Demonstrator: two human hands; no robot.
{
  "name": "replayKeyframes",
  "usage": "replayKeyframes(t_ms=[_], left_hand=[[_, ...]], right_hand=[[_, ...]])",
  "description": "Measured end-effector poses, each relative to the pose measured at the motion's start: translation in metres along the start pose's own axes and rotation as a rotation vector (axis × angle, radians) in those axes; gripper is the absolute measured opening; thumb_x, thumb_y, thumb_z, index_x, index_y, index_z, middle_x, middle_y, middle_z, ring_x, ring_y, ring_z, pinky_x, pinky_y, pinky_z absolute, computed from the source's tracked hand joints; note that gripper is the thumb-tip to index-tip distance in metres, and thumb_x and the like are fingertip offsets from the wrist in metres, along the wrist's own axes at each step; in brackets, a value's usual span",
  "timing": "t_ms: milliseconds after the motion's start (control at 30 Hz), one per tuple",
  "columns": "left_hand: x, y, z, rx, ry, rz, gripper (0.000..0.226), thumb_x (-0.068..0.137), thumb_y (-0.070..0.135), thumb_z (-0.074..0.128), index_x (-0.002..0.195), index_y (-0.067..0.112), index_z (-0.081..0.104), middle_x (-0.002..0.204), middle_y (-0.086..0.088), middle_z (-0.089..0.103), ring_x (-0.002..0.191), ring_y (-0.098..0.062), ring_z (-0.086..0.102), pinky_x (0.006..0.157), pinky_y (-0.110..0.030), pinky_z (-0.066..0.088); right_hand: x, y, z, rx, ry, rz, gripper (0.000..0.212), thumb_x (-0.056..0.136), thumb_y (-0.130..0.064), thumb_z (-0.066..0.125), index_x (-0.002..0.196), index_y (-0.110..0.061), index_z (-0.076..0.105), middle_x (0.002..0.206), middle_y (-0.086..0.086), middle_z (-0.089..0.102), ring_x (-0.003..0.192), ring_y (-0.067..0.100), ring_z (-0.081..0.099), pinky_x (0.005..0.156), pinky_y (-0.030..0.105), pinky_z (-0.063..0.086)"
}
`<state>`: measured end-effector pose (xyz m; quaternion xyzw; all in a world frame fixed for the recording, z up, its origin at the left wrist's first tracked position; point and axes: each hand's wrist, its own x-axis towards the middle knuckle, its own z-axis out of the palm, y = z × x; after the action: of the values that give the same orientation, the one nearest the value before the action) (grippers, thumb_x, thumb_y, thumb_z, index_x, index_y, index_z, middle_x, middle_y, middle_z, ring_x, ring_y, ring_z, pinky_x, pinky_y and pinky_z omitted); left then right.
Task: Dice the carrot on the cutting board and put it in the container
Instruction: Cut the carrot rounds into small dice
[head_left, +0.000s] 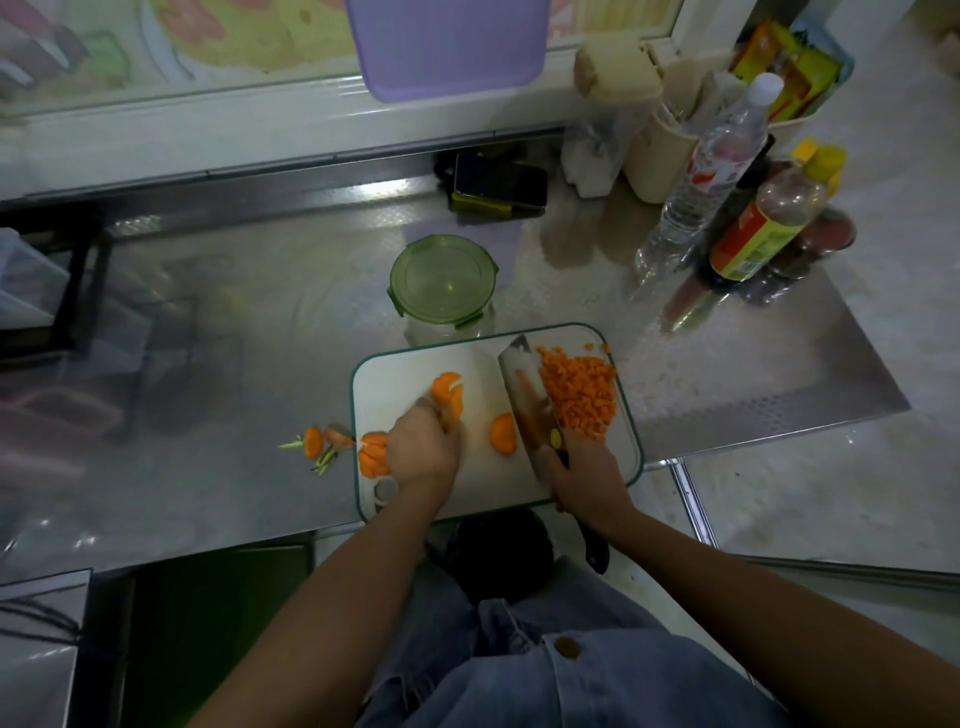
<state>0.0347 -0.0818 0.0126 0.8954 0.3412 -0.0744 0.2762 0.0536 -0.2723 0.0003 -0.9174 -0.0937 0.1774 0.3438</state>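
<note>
Denim shirt (597, 675); R hand (587, 480) grips cleaver (522, 395), L hand (423, 449) prob. pins carrot rounds (447, 388).

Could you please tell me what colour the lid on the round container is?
The round plastic lid is translucent green; head view.

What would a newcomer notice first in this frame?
The bright pile of diced carrot on the right of the cutting board, with the cleaver beside it in the right hand. Mid-board, the left hand holds carrot slices; behind the board stands the container, its green lid on.
</note>
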Motion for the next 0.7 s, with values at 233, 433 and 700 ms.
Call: replayKeyframes(t_ms=[233,433,700], left_hand=[[-0.001,-0.005,0.002,-0.008,0.008,0.040,0.028,0.087,0.024,0.063,0.110,0.008,0.060,0.113,-0.014,0.060,0.101,-0.031,0.059,0.083,-0.038,0.047],[0.005,-0.001,0.003,0.194,0.007,0.153,0.034,0.088,0.033,0.062,0.110,0.007,0.057,0.111,-0.015,0.057,0.098,-0.032,0.059,0.080,-0.040,0.048],[0.016,0.006,0.000,0.351,0.059,0.201,0.019,0.094,0.021,0.050,0.090,0.010,0.064,0.099,-0.010,0.063,0.093,-0.030,0.061,0.072,-0.036,0.048]], right_hand=[[-0.001,0.002,0.001,0.012,-0.020,-0.005,0.021,0.095,-0.024,0.050,0.081,-0.009,0.053,0.065,0.012,0.059,0.055,0.027,0.059,0.056,0.048,0.052],[-0.003,0.003,-0.003,0.020,-0.034,0.005,0.023,0.095,-0.026,0.049,0.080,-0.010,0.054,0.066,0.012,0.060,0.055,0.027,0.059,0.055,0.049,0.052],[-0.002,0.002,-0.005,0.030,-0.040,0.017,0.024,0.095,-0.027,0.050,0.081,-0.008,0.054,0.067,0.013,0.060,0.056,0.028,0.059,0.057,0.051,0.052]])
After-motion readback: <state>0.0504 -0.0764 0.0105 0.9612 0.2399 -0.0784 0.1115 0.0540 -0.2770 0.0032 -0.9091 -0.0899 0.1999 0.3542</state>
